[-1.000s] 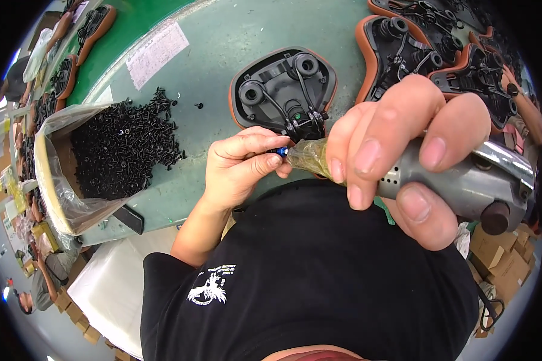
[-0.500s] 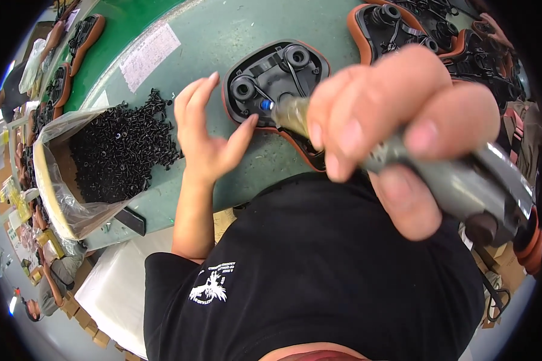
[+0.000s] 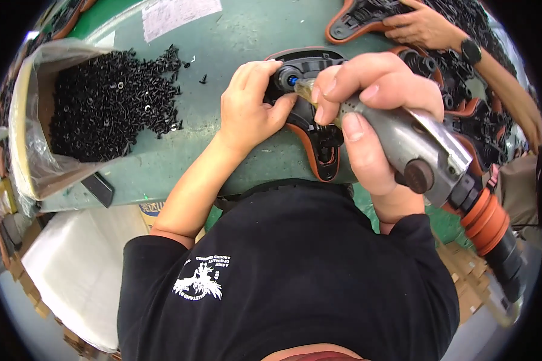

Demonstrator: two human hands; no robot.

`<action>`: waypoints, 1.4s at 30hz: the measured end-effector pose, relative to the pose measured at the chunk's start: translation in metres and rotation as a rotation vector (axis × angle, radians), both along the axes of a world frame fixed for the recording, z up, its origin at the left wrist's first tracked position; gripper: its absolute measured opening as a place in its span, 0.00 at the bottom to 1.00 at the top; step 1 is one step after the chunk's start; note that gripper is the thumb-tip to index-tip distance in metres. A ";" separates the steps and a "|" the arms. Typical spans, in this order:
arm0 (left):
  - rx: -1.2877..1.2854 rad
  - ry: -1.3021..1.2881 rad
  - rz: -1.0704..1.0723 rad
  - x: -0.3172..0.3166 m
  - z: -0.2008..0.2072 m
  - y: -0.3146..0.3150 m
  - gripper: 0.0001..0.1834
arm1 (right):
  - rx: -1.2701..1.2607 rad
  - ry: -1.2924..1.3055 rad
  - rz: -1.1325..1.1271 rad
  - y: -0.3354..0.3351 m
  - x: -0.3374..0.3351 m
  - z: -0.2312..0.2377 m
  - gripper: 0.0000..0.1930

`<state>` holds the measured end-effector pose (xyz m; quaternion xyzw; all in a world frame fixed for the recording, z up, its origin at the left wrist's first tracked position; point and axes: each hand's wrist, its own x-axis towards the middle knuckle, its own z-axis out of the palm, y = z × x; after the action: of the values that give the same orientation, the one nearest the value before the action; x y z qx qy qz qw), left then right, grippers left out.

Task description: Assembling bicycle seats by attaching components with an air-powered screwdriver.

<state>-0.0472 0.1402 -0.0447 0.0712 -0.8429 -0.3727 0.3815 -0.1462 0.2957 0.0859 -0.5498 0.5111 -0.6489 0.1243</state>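
Note:
My right hand (image 3: 376,96) is wrapped around a silver pneumatic screwdriver (image 3: 406,147) that has an orange-banded rear end. Its tip, with a blue bit, points into the left round post of a black plastic housing with an orange rim (image 3: 316,147). Whether the bit touches a screw there is hidden. My left hand (image 3: 247,108) grips the housing's left side, fingers at the far edge and thumb near the post. The housing lies on the green table in front of me, partly covered by both hands and the tool.
An open box lined with clear plastic (image 3: 27,129) lies at left, with a pile of black screws (image 3: 108,99) spilling from it. A black flat object (image 3: 97,189) rests at the near edge. At upper right, another person's hand (image 3: 424,27) holds a similar housing (image 3: 355,24); several more lie beyond.
My left hand has gone from open beside the housing to gripping it. The screwdriver has shifted onto the left round post. Another person's hand now reaches in at upper right; the whole view has shifted.

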 end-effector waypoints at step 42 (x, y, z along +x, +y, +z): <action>1.234 -0.089 -0.498 0.022 0.058 -0.015 0.02 | -0.252 -0.236 0.136 0.074 -0.010 0.041 0.19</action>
<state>-0.0247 0.1249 0.0134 0.0949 -0.4813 -0.8604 0.1382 -0.1560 0.3695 0.1266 -0.5144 0.3692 -0.7579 0.1570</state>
